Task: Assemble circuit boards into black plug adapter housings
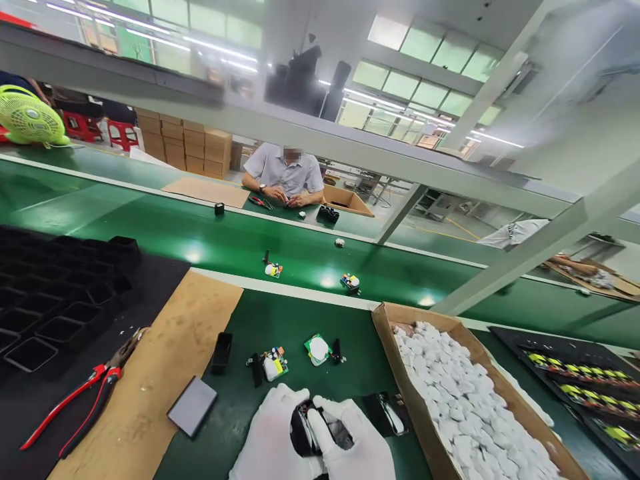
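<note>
Both my hands wear white gloves. My left hand (270, 437) wraps round a small black plastic housing (301, 437) from the left. Fingers of my right hand (357, 437) press at its opening and grip its right side; what lies inside is mostly hidden. Just beyond my hands are a circuit board with yellow and white parts (273, 365) and a green board with a round white pad (319, 349). To the right lies a black piece with a white strip (393, 415). A black box-shaped case (221, 353) and a grey block (193, 407) lie to the left.
Red-handled pliers (95, 393) rest on cardboard (185, 333) beside black cases (30, 353). At right are a carton (407, 373) of white pads and a black tray (550, 383) of boards. Boards lie on the green conveyor (165, 240); a person (285, 173) sits across it.
</note>
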### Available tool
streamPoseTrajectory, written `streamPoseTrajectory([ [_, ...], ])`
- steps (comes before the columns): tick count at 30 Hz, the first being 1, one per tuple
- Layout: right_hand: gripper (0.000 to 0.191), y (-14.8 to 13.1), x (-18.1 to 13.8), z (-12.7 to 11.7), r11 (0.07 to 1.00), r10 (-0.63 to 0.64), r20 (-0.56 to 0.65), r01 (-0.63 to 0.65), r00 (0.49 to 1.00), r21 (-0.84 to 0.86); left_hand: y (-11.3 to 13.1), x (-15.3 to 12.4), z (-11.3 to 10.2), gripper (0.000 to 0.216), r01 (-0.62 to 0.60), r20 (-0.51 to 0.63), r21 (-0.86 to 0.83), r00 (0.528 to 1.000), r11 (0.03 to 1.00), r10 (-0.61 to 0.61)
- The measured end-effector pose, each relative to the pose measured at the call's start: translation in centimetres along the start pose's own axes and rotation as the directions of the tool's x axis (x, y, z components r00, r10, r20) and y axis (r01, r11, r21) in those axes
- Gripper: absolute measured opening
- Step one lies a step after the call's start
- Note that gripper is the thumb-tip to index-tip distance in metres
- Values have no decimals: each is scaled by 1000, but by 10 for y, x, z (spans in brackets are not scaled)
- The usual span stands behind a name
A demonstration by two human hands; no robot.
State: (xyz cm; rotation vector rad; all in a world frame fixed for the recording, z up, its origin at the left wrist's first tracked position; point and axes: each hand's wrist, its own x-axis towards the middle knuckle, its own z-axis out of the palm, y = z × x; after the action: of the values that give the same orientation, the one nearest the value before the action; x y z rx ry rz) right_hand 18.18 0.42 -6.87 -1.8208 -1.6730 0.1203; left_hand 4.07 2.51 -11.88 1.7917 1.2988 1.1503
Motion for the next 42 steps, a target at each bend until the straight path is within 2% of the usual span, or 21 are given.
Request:
streamPoseTrajectory([
  [2, 62, 1, 1, -1, 1000, 10, 11, -10, 1000, 14, 7, 3, -3, 59, -5, -10, -27, 1000, 1000, 4],
  [7, 53, 1, -1, 4, 992, -118, -72, 114, 990, -60, 9, 1, 3, 53, -8, -69, 167, 997, 986, 19],
  [10, 48, -6, -2, 7, 985, -159, -103, 152, 982, -78, 7, -2, 7, 50, -27, -69, 197, 997, 980, 41],
  [15, 43, -18, 0, 6, 972, -227, -114, 218, 967, -85, 9, -3, 4, 49, -47, -71, 177, 996, 983, 61],
  [18, 43, -22, 1, 3, 977, -207, -100, 201, 973, -65, 14, -3, -1, 53, -54, -86, 119, 994, 991, 65],
  [20, 40, -23, -1, 3, 981, -194, -90, 190, 977, -51, 16, -4, -5, 47, -65, -81, 72, 994, 995, 71],
  [22, 33, -22, -5, 6, 979, -201, -130, 197, 971, -45, 17, -5, -8, 41, -71, -75, 49, 994, 996, 74],
  [26, 25, -17, -17, 13, 971, -239, -256, 237, 936, -41, 15, -6, -10, 44, -74, -72, 58, 994, 996, 78],
  [33, 27, -10, -26, 11, 955, -292, -244, 297, 925, -16, 15, -6, -10, 47, -43, 3, 59, 999, 997, 43],
  [35, 28, -8, -28, 12, 952, -303, -256, 306, 918, -30, 17, -9, -24, 57, -23, 17, 52, 1000, 998, 22],
  [38, 28, -5, -30, 19, 947, -318, -307, 313, 897, -67, 30, -3, -66, 71, 27, 59, 84, 998, 996, -32],
  [40, 28, -5, -30, 24, 944, -329, -333, 306, 884, -120, 43, 20, -96, 59, 43, 69, 132, 996, 990, -52],
  [42, 32, -5, -30, 28, 941, -333, -329, 288, 884, -180, 55, 64, -110, 40, 81, 10, 199, 996, 977, -85],
])
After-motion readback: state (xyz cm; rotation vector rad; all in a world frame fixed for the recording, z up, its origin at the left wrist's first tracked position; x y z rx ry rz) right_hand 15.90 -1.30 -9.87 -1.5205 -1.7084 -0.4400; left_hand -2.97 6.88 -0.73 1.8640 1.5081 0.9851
